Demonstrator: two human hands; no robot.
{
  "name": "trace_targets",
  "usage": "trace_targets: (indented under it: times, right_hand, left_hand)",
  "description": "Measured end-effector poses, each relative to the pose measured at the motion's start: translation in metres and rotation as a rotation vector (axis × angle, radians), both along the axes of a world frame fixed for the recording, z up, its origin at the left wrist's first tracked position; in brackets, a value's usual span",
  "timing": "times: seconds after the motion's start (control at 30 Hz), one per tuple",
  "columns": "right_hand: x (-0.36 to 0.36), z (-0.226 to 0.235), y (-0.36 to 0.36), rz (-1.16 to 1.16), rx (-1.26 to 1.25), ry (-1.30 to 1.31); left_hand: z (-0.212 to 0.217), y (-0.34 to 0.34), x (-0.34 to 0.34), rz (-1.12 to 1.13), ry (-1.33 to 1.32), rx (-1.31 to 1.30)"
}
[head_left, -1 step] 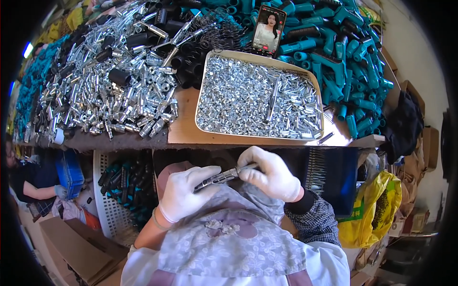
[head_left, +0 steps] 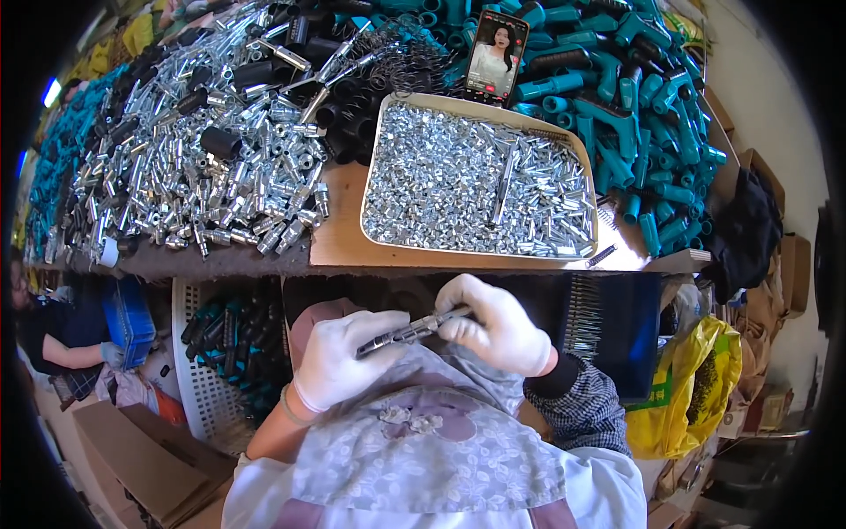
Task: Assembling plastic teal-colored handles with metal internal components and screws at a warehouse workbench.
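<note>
Above my lap, both white-gloved hands are on a slim silvery cylindrical metal part (head_left: 407, 333), darker toward its left end. My left hand (head_left: 339, 357) grips the darker end between thumb and fingers. At the other end, my right hand (head_left: 502, 331) is closed with thumb and fingertips around the part, which tilts up toward the right. Just beyond my hands, on the bench, a cream tray (head_left: 476, 254) holds many small shiny metal pieces, with one longer metal rod (head_left: 505, 185) lying on top.
Left of the tray lies a big heap of metal fittings (head_left: 238, 189). Teal plastic handles (head_left: 608, 115) pile up behind right, beside a propped phone (head_left: 494, 57). Below are a white basket (head_left: 198, 388), a dark blue bin (head_left: 634, 335) and a yellow bag (head_left: 696, 379). A co-worker's arm (head_left: 75, 354) shows far left.
My right hand has shifted slightly at its end of the metal part, and more of the part's right end shows. My left hand keeps its grip nearly unmoved.
</note>
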State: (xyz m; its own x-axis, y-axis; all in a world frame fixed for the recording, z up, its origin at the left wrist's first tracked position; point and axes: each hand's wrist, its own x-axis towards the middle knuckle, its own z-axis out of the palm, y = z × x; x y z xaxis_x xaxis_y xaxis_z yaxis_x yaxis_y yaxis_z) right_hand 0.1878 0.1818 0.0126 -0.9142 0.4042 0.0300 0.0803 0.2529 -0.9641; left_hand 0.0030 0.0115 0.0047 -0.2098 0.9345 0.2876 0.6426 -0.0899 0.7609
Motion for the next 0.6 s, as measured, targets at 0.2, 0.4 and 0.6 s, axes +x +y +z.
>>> trace_targets:
  times: [0.2,0.4,0.6]
  right_hand:
    - [0.000,-0.011,-0.004,0.051,0.308,0.075]
    - [0.004,-0.011,0.005,-0.106,-0.078,0.142]
    - [0.015,-0.029,-0.016,-0.208,-0.016,0.240]
  left_hand:
    - [-0.007,-0.001,-0.002,-0.066,-0.075,-0.026]
    - [-0.005,0.002,0.001,0.003,-0.093,-0.013]
    - [0.000,0.005,0.005,0.077,-0.052,-0.011]
